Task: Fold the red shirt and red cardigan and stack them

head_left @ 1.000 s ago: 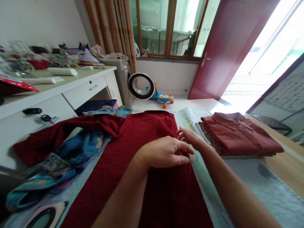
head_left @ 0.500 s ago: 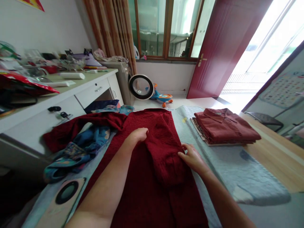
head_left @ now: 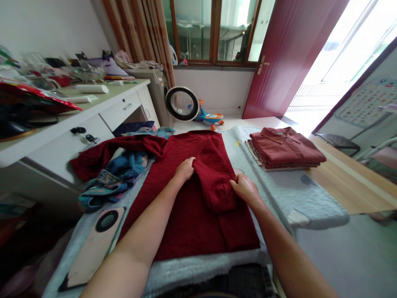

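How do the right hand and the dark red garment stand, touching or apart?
Touching: the head view shows the right hand pinching the dark red garment near its edge.

Dark red garment (head_left: 192, 217), flat, one sleeve (head_left: 215, 184) across.

Pale phone (head_left: 93, 248) at near-left corner of pale-blue cloth (head_left: 180, 269). White desk (head_left: 119, 109): red bag (head_left: 37, 97) by near end of front edge, white roll (head_left: 92, 89) farther along, black key fob (head_left: 89, 138) on drawer front. Washing machine (head_left: 155, 80) past desk's far end, round door (head_left: 182, 104) open. Blue-orange ride-on toy (head_left: 211, 117) on floor. Maroon room door (head_left: 288, 54) open.
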Motion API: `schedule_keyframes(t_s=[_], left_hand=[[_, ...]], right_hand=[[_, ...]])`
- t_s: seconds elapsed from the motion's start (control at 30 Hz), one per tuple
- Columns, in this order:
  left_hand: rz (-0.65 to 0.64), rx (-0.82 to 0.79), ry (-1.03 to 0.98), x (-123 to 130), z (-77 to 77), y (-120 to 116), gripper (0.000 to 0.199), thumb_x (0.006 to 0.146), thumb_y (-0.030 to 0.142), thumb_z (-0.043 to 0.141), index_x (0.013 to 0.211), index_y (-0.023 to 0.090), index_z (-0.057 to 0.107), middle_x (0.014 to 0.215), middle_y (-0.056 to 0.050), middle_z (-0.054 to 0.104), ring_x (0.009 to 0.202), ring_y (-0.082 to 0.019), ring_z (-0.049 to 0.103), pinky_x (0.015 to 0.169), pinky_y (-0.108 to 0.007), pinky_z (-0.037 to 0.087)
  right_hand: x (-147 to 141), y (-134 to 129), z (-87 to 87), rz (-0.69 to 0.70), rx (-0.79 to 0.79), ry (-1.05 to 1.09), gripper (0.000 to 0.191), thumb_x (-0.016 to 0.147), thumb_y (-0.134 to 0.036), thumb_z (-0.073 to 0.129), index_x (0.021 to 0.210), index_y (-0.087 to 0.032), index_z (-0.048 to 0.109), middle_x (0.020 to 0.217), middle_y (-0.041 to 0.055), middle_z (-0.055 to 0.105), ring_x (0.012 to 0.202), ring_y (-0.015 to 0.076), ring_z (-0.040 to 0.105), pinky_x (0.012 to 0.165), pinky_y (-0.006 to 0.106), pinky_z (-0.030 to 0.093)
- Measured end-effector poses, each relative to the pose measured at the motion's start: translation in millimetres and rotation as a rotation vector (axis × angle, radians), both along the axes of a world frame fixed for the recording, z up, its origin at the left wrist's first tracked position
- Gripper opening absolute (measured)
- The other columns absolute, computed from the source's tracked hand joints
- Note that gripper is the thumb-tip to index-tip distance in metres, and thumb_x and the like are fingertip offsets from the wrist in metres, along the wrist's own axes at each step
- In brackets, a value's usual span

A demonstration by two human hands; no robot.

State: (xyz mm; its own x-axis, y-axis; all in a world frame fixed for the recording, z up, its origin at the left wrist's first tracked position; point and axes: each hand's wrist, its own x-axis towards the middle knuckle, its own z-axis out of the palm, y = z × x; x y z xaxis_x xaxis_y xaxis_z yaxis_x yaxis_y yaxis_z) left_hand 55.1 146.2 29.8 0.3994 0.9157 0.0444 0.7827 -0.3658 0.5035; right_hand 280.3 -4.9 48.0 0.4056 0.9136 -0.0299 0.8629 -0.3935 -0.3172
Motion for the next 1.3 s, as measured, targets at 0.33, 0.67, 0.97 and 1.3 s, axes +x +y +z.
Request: schedule_keyframes(t_s=[0.33, 0.67, 0.97, 1.3], left_hand=[[0.104, 0.099, -0.182, 5, -4.2, -4, 0.038, 0.09, 0.013, 0.043, 0.125, 0.014, 0.059, 0.126, -0.01, 0.066, 0.114, -0.017, 0.061, 0.1, -0.026, 0.044], [0.125, 0.175, -0.32, 16, -16.4, -3, 0.031, 0.086, 0.01, 0.047, 0.111, 0.015, 0.066, 0.114, -0.01, 0.07, 0.106, -0.02, 0.064, 0.097, -0.031, 0.047], [0.103, 0.141, -0.312, 20, -22.1, -9, 0.036, 0.081, 0.004, 0.051, 0.109, 0.018, 0.069, 0.111, -0.01, 0.07, 0.104, -0.022, 0.064, 0.097, -0.033, 0.045], [0.182, -0.017, -0.566, 21, -16.6, 7, 0.03, 0.078, 0.009, 0.05, 0.099, 0.016, 0.07, 0.098, -0.008, 0.073, 0.091, -0.019, 0.065, 0.091, -0.031, 0.048]], right_hand=[[2, -30, 11.8, -0.037, 0.335, 0.862, 0.026, 0.083, -0.047, 0.048, 0.087, -0.022, 0.053, 0.065, -0.0035, 0.055, 0.064, 0.0154, 0.055, 0.057, 0.025, 0.042], [-7, -76, 10.7, 0.157, 0.258, 1.216, 0.09, 0.07, -0.019, 0.065, 0.146, -0.028, 0.017, 0.095, -0.0001, 0.067, 0.068, 0.0134, 0.062, 0.056, 0.024, 0.051], [2, -111, 9.4, 0.087, 0.188, 1.027, 0.051, 0.076, -0.028, 0.06, 0.127, -0.028, 0.05, 0.093, -0.0023, 0.061, 0.05, 0.0057, 0.051, 0.042, 0.019, 0.045], [2, -113, -1.4, 0.071, 0.111, 1.002, 0.044, 0.076, -0.034, 0.058, 0.118, -0.023, 0.051, 0.081, -0.005, 0.057, 0.043, 0.0075, 0.051, 0.038, 0.022, 0.042]])
